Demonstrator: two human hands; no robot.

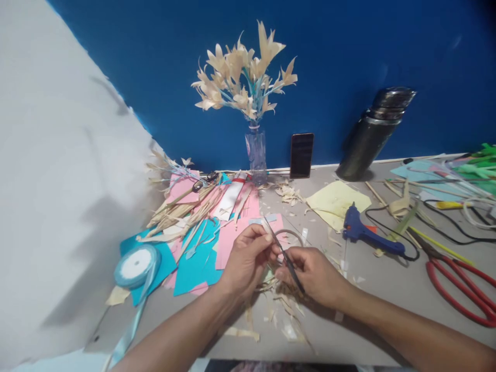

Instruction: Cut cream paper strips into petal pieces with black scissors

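Observation:
My left hand point(248, 253) is closed, thumb and fingers pinched together near the middle of the table. What lies between its fingertips is mostly hidden; a small pale bit shows there. My right hand point(313, 274) grips a slim dark tool point(287, 261) with a narrow silvery tip, slanting up to the left past the left fingertips. It resembles a thin blade, but its exact kind is unclear. Behind the hands, a thin curved band point(292, 233) shows. Dry husk scraps point(289, 297) lie beneath, and pink paper point(228, 243) and blue paper point(197, 266) lie to the left.
A bottle vase point(256, 155) with husk flowers point(240, 72), a phone point(301, 155) and a dark flask point(366, 139) stand by the wall. At right lie a blue glue gun point(366, 235) and red-handled scissors point(461, 281); at left, a ribbon roll point(135, 264).

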